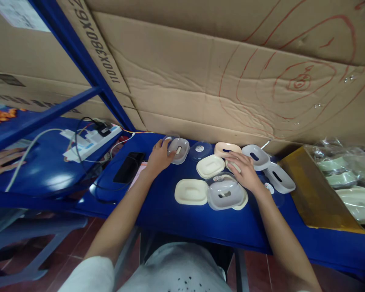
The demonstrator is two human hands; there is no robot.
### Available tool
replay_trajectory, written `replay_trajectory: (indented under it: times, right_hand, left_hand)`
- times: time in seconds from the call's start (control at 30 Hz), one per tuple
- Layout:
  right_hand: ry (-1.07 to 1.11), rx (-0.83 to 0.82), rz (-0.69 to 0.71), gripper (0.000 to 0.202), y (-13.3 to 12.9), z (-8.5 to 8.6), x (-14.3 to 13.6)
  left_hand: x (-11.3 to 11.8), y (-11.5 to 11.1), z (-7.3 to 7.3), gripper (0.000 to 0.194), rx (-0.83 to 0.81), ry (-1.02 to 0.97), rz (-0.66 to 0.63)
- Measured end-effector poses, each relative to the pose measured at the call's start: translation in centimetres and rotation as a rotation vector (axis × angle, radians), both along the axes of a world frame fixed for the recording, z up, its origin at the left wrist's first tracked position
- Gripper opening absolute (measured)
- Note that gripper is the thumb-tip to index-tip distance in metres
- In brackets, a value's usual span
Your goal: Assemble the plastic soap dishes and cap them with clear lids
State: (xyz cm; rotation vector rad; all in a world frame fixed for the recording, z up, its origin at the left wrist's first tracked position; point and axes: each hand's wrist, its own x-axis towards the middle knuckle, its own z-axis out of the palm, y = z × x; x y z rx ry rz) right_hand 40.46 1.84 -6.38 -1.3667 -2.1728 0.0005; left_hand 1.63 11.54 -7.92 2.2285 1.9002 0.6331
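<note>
My left hand (160, 157) grips the left edge of a grey slotted dish (184, 152), its thumb over the rim. My right hand (245, 169) has its fingers closed on a small cream piece (232, 166), partly hidden by the hand. Just behind that hand lies a peach dish (222, 147). A flat cream tray (209, 166) is beside it, and another cream tray (190, 192) lies nearer me. In front sits a grey slotted dish with a clear cover (228, 201), overlapping a cream piece underneath. Two more grey slotted dishes (255, 156) (281, 178) stand to the right.
A round clear lid (200, 150) with a sticker lies at the back. An open carton (310, 190) holds plastic-wrapped pieces at right. A black phone (128, 168), cables and a power strip (93, 142) are at left. Another person's hand (4, 162) rests beyond the blue frame.
</note>
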Motion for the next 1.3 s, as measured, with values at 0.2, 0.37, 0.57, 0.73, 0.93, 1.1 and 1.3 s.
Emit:
replay_trajectory:
  times: [0.2, 0.37, 0.57, 0.73, 0.93, 1.1, 1.3]
  right_hand:
    - [0.013, -0.033, 0.043, 0.035, -0.7, 0.2, -0.5]
    - [0.027, -0.015, -0.014, 0.034, -1.8, -0.4, 1.4]
    - [0.025, -0.006, -0.006, 0.033, -2.4, -0.5, 1.4]
    - [0.007, -0.021, -0.001, 0.032, -2.4, -0.6, 1.2]
    - [0.019, -0.036, 0.000, 0.033, -2.5, -0.2, 1.1]
    - [-0.029, -0.053, 0.103, 0.033, -0.8, 1.3, -1.5]
    - [-0.390, 0.071, 0.286, 0.042, 5.5, 2.6, -8.4]
  left_hand:
    - [0.7, 0.1, -0.1, 0.067, 0.009, 0.069, 0.008]
    - [3.0, -1.9, 0.1, 0.054, 0.042, 0.139, -0.076]
    - [4.5, -2.1, -0.1, 0.039, 0.053, 0.157, -0.076]
    - [4.9, -2.7, 0.3, 0.026, 0.069, 0.111, -0.123]
    - [4.0, -4.0, 0.5, 0.035, 0.075, -0.034, -0.211]
    - [3.7, -4.4, 0.1, 0.040, 0.080, -0.145, -0.260]
    - [3.9, -4.5, -0.1, 0.044, 0.092, -0.233, -0.271]
